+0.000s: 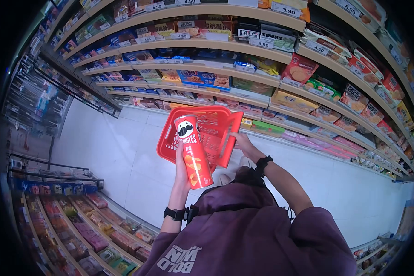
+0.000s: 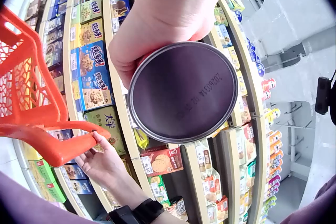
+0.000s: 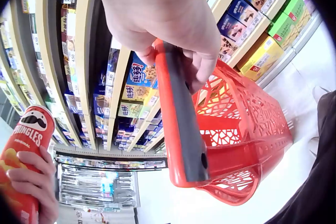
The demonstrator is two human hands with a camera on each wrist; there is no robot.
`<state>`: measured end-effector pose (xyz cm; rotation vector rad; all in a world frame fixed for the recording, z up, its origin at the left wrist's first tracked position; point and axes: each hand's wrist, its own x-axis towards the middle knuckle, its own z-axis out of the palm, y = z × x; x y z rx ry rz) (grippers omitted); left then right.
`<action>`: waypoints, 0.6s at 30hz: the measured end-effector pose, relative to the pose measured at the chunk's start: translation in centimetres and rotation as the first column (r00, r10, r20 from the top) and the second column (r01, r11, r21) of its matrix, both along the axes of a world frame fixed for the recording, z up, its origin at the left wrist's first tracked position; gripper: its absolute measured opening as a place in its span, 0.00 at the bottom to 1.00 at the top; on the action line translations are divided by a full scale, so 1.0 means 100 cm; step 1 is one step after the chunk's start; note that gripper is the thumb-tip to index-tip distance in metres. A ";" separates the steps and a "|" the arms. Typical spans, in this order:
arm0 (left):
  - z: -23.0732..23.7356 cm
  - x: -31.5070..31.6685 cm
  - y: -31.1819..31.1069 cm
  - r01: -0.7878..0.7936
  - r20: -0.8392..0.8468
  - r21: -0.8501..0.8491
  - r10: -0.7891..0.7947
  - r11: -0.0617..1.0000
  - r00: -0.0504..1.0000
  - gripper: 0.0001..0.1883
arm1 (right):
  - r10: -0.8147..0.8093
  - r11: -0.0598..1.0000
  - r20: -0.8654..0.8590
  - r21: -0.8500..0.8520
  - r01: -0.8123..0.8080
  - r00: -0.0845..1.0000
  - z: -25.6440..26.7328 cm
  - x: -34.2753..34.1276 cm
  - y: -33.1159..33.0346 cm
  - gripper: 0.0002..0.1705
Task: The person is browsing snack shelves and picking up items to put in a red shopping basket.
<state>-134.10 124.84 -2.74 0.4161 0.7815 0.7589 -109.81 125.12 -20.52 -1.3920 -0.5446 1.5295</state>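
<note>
A red Pringles can [image 1: 195, 154] with a mustached face on its label is gripped in my left hand [image 1: 181, 168], held upright over the near left side of the shopping basket. In the left wrist view the can's round metal bottom [image 2: 182, 92] faces the camera, with a printed date on it. The left fingers [image 3: 32, 174] wrap round the can in the right wrist view. My right hand [image 1: 246, 143] holds the red basket [image 1: 170, 120] by its handle [image 3: 181, 119], which has a dark grey strip. Through the lattice walls, the basket's inside looks bare.
Long curved shelves [image 1: 207, 46] of boxed biscuits and snacks with price tags run in front of me. More snack shelves [image 1: 78, 230] stand behind at the lower left. A rack with hanging goods [image 1: 32, 101] is at the left, and a pale tiled floor [image 1: 110, 147] lies below.
</note>
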 end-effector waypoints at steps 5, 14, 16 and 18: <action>-0.011 -0.006 0.000 -0.001 0.032 -0.038 0.002 0.999 0.999 0.32 | -0.169 0.986 -0.070 -0.006 0.169 0.983 0.000 0.008 -0.011 0.23; -0.038 -0.008 0.007 0.010 -0.058 -0.008 -0.010 1.000 0.998 0.31 | -0.533 0.843 -0.021 -0.105 0.528 0.846 -0.004 0.038 -0.027 0.15; -0.039 -0.004 0.008 0.020 -0.079 -0.003 -0.021 1.000 0.997 0.29 | -0.538 0.836 0.025 -0.116 0.537 0.843 0.009 0.045 -0.040 0.16; -0.068 -0.005 0.013 0.064 -0.037 -0.089 -0.068 0.994 0.997 0.28 | -0.548 0.829 0.047 -0.105 0.549 0.835 0.009 0.055 -0.051 0.16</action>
